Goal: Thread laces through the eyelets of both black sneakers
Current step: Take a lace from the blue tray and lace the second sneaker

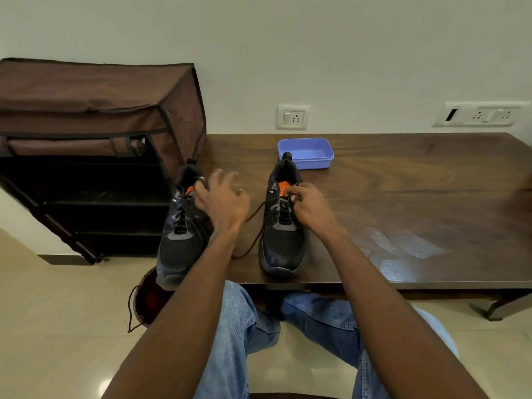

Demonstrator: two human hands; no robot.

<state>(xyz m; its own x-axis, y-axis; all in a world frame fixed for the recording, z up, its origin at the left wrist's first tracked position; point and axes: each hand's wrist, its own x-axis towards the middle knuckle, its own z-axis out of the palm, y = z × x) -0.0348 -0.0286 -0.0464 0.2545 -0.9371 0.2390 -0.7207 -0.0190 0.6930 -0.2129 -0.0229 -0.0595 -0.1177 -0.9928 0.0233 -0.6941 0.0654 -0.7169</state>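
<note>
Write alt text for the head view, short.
A seated person's right hand pinches the lace at the top eyelets of the right black sneaker on a dark wooden table, while the left hand hovers open beside the left black sneaker. A blue plastic tub sits behind.

The left hand [223, 201] is motion-blurred at frame centre — whether its fingers grip anything is unclear. The right hand [306, 207] hides the right sneaker's [283, 226] upper eyelets — the rack [86, 139] is cut off left.
</note>
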